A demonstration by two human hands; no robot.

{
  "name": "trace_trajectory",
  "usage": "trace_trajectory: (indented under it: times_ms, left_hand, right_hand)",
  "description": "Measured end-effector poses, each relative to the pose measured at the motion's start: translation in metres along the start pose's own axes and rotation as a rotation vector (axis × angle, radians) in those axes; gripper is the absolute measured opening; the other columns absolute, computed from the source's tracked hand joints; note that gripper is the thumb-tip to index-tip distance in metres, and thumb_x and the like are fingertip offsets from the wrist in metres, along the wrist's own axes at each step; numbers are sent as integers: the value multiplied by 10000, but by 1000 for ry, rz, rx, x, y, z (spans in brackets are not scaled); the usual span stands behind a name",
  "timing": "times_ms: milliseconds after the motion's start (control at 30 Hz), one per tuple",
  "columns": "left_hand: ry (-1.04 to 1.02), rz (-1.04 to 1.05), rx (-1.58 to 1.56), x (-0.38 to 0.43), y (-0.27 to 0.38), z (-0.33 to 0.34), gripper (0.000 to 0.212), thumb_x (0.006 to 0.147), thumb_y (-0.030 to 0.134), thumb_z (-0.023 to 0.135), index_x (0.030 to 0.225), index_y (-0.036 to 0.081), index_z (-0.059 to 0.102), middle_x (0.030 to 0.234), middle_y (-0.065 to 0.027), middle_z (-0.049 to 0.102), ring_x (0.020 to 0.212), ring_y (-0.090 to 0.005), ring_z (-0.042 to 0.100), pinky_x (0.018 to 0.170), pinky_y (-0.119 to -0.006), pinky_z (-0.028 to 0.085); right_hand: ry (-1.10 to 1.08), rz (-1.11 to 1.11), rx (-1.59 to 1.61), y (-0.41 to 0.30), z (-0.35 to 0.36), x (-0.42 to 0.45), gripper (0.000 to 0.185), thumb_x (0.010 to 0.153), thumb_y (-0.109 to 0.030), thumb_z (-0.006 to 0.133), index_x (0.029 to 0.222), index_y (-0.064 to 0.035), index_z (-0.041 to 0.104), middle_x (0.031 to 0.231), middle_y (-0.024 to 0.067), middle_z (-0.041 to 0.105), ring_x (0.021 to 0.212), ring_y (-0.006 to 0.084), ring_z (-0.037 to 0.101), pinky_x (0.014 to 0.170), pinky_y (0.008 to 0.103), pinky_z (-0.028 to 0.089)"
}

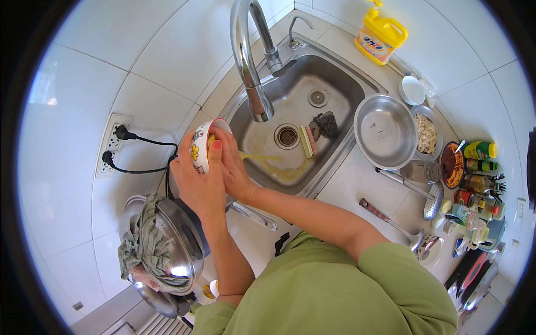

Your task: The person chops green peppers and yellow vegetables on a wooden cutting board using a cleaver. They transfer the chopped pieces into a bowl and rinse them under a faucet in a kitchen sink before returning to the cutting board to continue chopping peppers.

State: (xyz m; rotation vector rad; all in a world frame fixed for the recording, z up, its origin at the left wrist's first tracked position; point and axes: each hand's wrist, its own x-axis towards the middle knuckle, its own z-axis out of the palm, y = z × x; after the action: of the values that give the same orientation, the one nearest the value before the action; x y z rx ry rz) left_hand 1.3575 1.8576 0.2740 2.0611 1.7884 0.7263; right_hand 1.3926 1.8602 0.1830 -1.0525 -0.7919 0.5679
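My left hand (194, 182) grips a white bowl (202, 144) with a red rim and printed cartoon figures. The bowl is tipped on its side, its mouth facing the sink (268, 136). My right hand (235, 169) lies across the mouth, fingers reaching inside the rim. A bit of something yellow (212, 140) shows in the bowl; most of the inside is hidden by my hands. Thin yellow liquid (255, 157) runs from the bowl into the stainless steel basin and spreads along its near side.
A chrome faucet (243, 54) arches over the basin. A scrub brush (307, 141) and a dark scouring pad (325, 124) lie in it. Right of the sink stand a steel basin (383, 130) and several jars. A lidded steel pot (186, 247) bearing a cloth (146, 243) sits at left.
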Motion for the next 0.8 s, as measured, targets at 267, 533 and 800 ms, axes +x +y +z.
trace_trajectory:
  times_ms: [267,533,800]
  left_hand:
    - [88,96,64,-2,10,-12,467,795,502,591,1148,199,559,925,-77,538,831,-218,537,711,-326,431]
    - [98,147,102,-2,8,-6,469,797,479,603,1150,173,559,971,-87,555,824,-215,528,715,-315,429]
    - [-462,-605,-1376,5,-88,116,506,877,490,487,1196,97,482,1135,-60,536,1034,-177,516,844,-315,422]
  right_hand:
    - [-16,-33,21,-18,5,3,395,916,-252,387,1235,-21,359,1220,183,384,1156,346,351,1003,393,259]
    - [-21,-52,37,-10,1,2,406,912,-247,387,1240,-11,350,1225,188,378,1143,359,352,998,397,267]
    - [-272,-41,-880,59,-61,3,459,858,-323,505,1204,-28,442,1177,163,470,1142,318,413,976,426,290]
